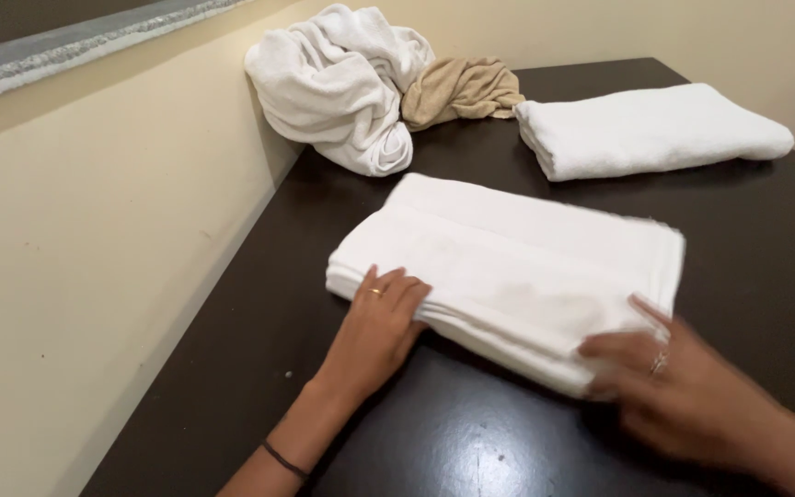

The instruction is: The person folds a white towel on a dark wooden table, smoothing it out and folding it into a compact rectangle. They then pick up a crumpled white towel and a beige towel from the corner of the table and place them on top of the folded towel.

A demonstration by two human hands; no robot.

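Dark table (766,239) (glossy), cream wall (94,276)
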